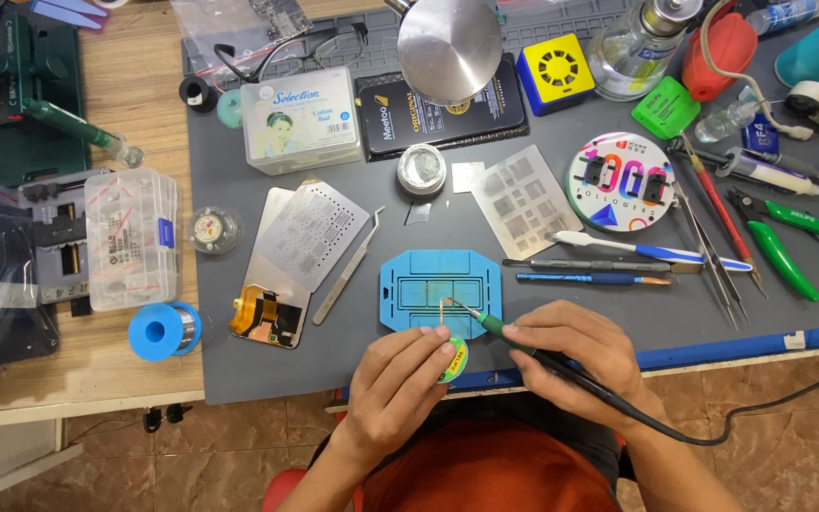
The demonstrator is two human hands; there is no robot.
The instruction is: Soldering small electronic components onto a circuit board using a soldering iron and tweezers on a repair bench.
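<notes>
Left hand (pixel 400 379) closed on a small green reel of copper wick (pixel 454 358), its strip raised over the blue holder (pixel 440 292) on the grey mat (pixel 239 360); right hand (pixel 571 356) wrapped pen-style round a green-handled soldering iron (pixel 495 329), tip touching the strip. Likely trouble: fingertips burnt so near the hot tip, or the trailing cable (pixel 713 431) snagging and dragging the iron across the holder

Green reel (pixel 457 361) mostly hidden under left hand (pixel 400 379); iron's cable (pixel 760 410) cut off at right edge; tip contact too small to tell.
</notes>
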